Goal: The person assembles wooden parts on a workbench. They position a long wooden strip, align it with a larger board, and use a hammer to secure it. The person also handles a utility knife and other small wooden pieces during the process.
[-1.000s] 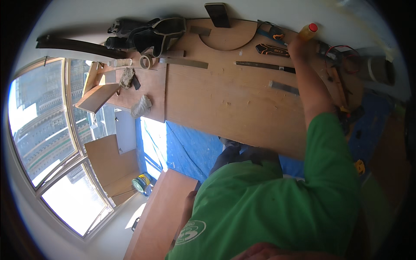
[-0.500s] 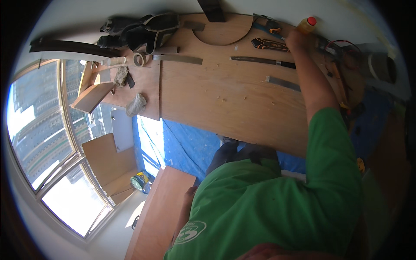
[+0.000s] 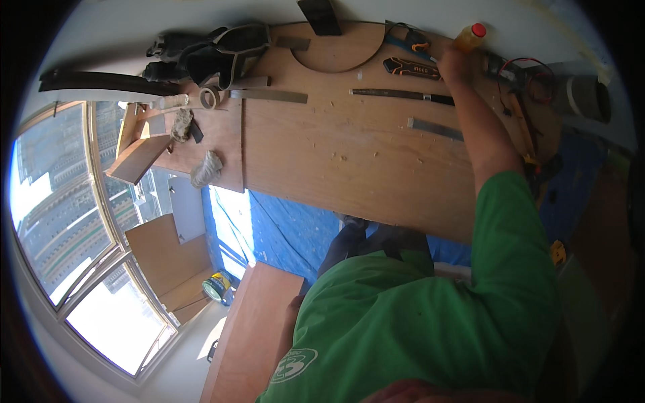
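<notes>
At the far right of the wooden worktop (image 3: pixel 289 154), my right hand (image 3: pixel 455 66) is closed round the lower part of a bottle (image 3: pixel 469 39) with yellowish contents and a red cap. Just left of that hand lies a black-and-orange utility knife (image 3: pixel 411 68). A tape measure (image 3: pixel 418 43) rests behind the knife. My left hand (image 3: pixel 293 305) hangs low beside my body, next to a reddish wooden board (image 3: pixel 259 322); its fingers are hidden.
A dark bag (image 3: pixel 228 57), a tape roll (image 3: pixel 210 98), metal strips (image 3: pixel 274 96), a dark long-handled tool (image 3: pixel 396 95) and a crumpled cloth (image 3: pixel 206 169) lie on the worktop. Blue sheeting (image 3: pixel 289 221) covers the floor. A paint can (image 3: pixel 217 287) stands near the window.
The view has turned slightly, so the worktop and its things appear a little further left. My right hand stays on the bottle.
</notes>
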A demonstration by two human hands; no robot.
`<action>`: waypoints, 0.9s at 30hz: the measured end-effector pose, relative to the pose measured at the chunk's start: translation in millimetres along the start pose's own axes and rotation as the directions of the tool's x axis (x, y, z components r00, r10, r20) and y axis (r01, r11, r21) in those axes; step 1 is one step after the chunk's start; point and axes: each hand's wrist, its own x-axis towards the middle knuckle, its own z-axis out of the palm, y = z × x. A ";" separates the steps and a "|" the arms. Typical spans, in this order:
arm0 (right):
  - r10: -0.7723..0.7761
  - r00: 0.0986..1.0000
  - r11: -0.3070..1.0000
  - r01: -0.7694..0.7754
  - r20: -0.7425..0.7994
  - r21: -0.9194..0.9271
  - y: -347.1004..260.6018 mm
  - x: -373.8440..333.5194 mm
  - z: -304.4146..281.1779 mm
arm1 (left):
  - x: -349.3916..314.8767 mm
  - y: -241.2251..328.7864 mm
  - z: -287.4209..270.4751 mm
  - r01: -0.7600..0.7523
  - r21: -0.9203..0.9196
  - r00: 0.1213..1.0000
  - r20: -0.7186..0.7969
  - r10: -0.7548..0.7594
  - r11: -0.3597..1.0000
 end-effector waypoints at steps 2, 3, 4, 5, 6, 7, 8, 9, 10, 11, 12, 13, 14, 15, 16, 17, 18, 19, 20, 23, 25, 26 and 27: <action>-0.067 0.995 0.997 0.065 -0.070 -0.036 -1.4 -2.4 -1.0 | -1.4 4.2 -1.1 0.031 -0.033 1.000 -0.002 -0.031 0.999; -0.074 0.996 0.996 0.071 -0.054 -0.056 -1.2 -0.7 -0.2 | -1.5 7.8 -2.7 0.045 -0.050 0.999 -0.004 -0.046 0.998; -0.080 0.996 0.994 0.077 -0.038 -0.077 -1.5 2.4 0.1 | -1.2 11.3 -4.3 0.024 -0.056 1.000 0.003 -0.024 0.998; -0.087 0.996 0.992 0.084 -0.022 -0.098 -1.8 5.8 0.1 | -0.5 14.7 -5.9 0.003 -0.062 1.000 0.010 -0.002 0.998; -0.100 0.995 0.988 0.099 -0.004 -0.122 -0.9 11.1 1.9 | 0.5 16.8 -6.4 -0.020 -0.069 1.000 0.015 0.021 0.997; -0.113 0.994 0.983 0.113 0.014 -0.145 0.5 16.2 3.3 | 1.6 18.8 -6.4 -0.024 -0.061 1.000 0.018 0.025 0.998; -0.125 0.992 0.977 0.128 0.031 -0.169 2.6 20.2 4.5 | 3.3 20.9 -6.4 -0.029 -0.052 0.999 0.022 0.030 0.998; -0.123 0.992 0.974 0.129 0.040 -0.185 1.9 24.0 6.1 | 4.3 22.5 -5.2 -0.031 -0.046 0.999 0.022 0.032 0.998; -0.119 0.992 0.972 0.127 0.051 -0.198 0.6 25.7 7.1 | 5.5 11.9 -2.6 -0.017 -0.072 1.000 0.006 0.018 0.997; -0.115 0.991 0.969 0.126 0.062 -0.211 -0.7 27.2 8.0 | 6.4 1.6 0.0 -0.005 -0.098 1.000 -0.011 0.004 0.995; -0.147 0.987 0.965 0.157 0.066 -0.211 -0.2 26.6 5.4 | 7.3 -3.7 3.3 0.007 -0.126 1.000 -0.020 -0.009 0.992; -0.178 0.982 0.959 0.189 0.070 -0.210 1.6 25.9 2.0 | 8.3 -9.2 4.9 0.034 -0.162 0.999 -0.016 -0.037 0.986; -0.208 0.975 0.953 0.219 0.074 -0.208 2.8 23.8 -0.4 | 8.8 -14.7 6.0 0.062 -0.197 0.998 -0.011 -0.066 0.978; -0.233 0.972 0.953 0.233 0.019 -0.195 5.5 21.8 -1.4 | 11.0 -10.4 6.8 0.085 -0.232 0.996 -0.001 -0.087 0.969; -0.257 0.966 0.952 0.247 -0.036 -0.183 7.9 19.0 -1.8 | 11.0 -7.0 6.5 0.058 -0.173 0.998 0.008 -0.057 0.983; -0.279 0.956 0.950 0.261 -0.091 -0.172 11.0 15.8 -2.8 | 9.8 -4.3 4.7 0.029 -0.114 0.999 0.019 -0.027 0.993; -0.270 0.959 0.963 0.267 -0.084 -0.045 8.5 7.0 -6.4 | 7.3 -1.3 2.2 0.006 -0.051 1.000 0.030 -0.004 0.999; -0.262 0.962 0.960 0.267 -0.075 0.082 0.4 -8.9 -15.6 | 6.8 0.4 2.9 0.002 -0.050 1.000 0.027 -0.001 0.999; -0.251 0.966 0.943 0.259 -0.067 0.207 -4.2 -26.2 -24.4 | 7.8 1.7 4.0 -0.005 -0.047 1.000 0.024 0.006 0.999; -0.407 0.913 0.830 0.358 0.026 0.427 1.2 -94.7 -16.0 | 17.6 1.4 7.2 -0.031 -0.043 0.999 0.043 0.033 0.999; -0.466 0.863 0.802 0.317 0.197 0.507 6.6 -155.6 -16.1 | 22.7 2.5 7.9 -0.058 -0.050 0.998 0.035 0.060 0.997; -0.487 0.819 0.812 0.297 0.302 0.503 12.5 -182.9 -15.6 | 23.7 2.5 7.2 -0.075 -0.053 0.997 0.020 0.077 0.996; -0.472 0.791 0.853 0.299 0.389 0.429 21.7 -205.4 -10.8 | 26.2 3.7 5.1 -0.096 -0.053 0.995 0.008 0.097 0.994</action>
